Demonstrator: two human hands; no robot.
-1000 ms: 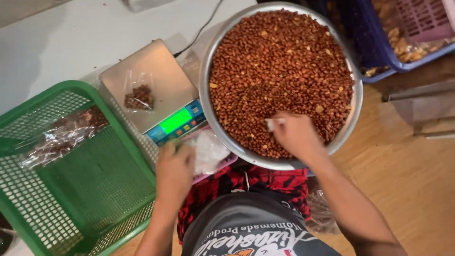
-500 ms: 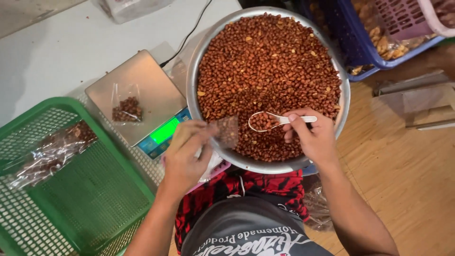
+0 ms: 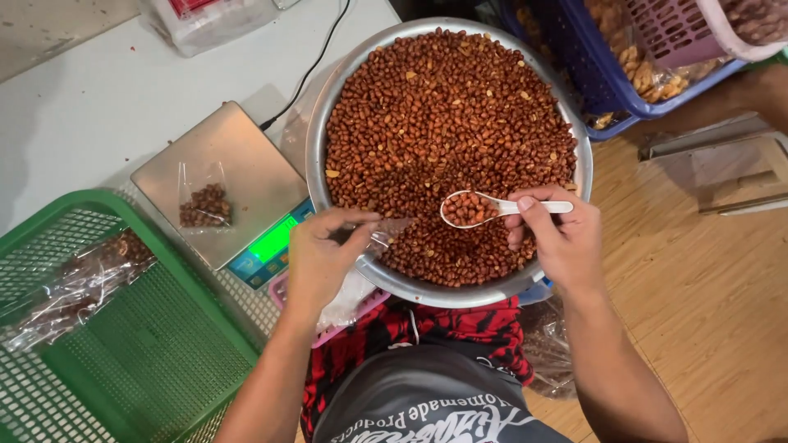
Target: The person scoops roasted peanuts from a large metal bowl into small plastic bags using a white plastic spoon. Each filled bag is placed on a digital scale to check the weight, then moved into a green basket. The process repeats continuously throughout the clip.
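A white spoon [image 3: 492, 210] heaped with roasted peanuts is held level by the right hand [image 3: 558, 239], whose fingers are closed around the handle. The spoon is kept above the near part of a large metal basin [image 3: 316, 148], which is filled with peanuts [image 3: 447, 123] almost to its rim. A small clear plastic bag [image 3: 386, 234] is pinched at its mouth between the thumb and fingers of the left hand [image 3: 322, 256], just over the basin's near-left rim, with the spoon's bowl close beside it. To the left of the basin, a digital scale [image 3: 246, 176] with a lit green display is set on the white tabletop [image 3: 90, 107]; a small bag of peanuts [image 3: 205, 205] lies on its steel plate. At the table's near-left corner, a green plastic basket [image 3: 139, 353] is placed, with filled bags [image 3: 74, 283] lying along its left side.
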